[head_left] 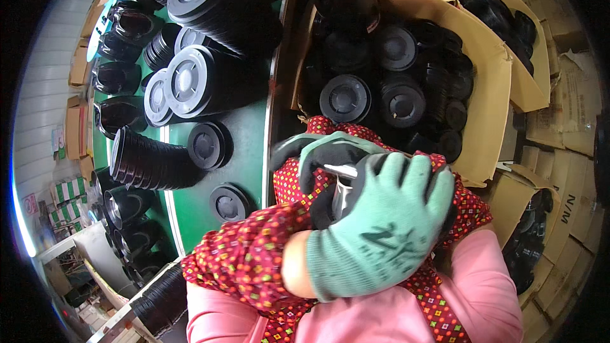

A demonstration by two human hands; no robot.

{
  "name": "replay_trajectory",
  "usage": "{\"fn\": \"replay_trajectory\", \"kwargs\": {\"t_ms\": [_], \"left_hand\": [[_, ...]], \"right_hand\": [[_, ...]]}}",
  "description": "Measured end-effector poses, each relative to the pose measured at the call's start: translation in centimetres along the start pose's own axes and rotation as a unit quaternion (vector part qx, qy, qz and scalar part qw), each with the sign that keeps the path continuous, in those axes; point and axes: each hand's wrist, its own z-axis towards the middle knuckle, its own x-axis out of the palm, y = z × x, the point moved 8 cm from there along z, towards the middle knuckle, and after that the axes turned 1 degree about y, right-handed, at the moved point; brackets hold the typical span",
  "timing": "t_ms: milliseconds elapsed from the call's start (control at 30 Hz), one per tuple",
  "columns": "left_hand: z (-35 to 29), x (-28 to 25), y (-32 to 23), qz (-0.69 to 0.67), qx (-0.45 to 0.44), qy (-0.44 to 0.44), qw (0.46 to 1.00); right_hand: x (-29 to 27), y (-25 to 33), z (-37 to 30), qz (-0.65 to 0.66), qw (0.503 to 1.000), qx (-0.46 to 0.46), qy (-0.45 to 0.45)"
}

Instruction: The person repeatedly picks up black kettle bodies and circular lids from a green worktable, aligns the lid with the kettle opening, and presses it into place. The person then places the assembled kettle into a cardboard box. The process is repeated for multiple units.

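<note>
A: Closest to us, the left hand in a mint-green knitted glove bends across the body, wrapped around a glossy dark piece with a silvery glint. That piece sits between both hands, mostly hidden!

B: And here's the right hand in a matching green glove with dark fingers, curling in over the upper end. Do we see a pinch?

A: We cannot tell; the fingertips are covered.

B: So how do we handle this well?

A: We'd say the left hand should be the steady cradle and the right should work lightly, with no hard squeeze, since that shiny surface could slip against the knit.

B: Any writing for us?

A: Dark printing across the back of the left glove; none that we can see on the piece.

B: Farther out, a low stack of flat black discs rests on the green tabletop, and on the right an open brown cardboard box holds round black parts.

A: Beyond them, a tan carton carries bold dark lettering, and at far left a small red sign is too tiny to make out!
</note>
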Motion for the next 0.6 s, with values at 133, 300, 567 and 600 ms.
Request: {"fn": "replay_trajectory", "kwargs": {"t_ms": [133,300,567,600], "left_hand": [[-0.1,-0.3,0.0,-0.06,0.048,0.013,0.997],[-3.1,-1.7,1.0,-0.215,0.079,-0.081,0.97],[-2.8,-1.5,2.8,-0.309,0.148,-0.024,0.939],[-3.8,-2.1,3.7,-0.366,0.194,-0.03,0.91]], "right_hand": [[1.6,1.3,0.8,0.024,0.999,0.047,0.002],[1.6,1.1,2.3,-0.107,0.989,-0.017,0.098],[0.9,1.0,0.7,-0.205,0.969,-0.136,-0.023],[0.6,1.5,0.1,-0.229,0.963,-0.125,-0.071]]}}
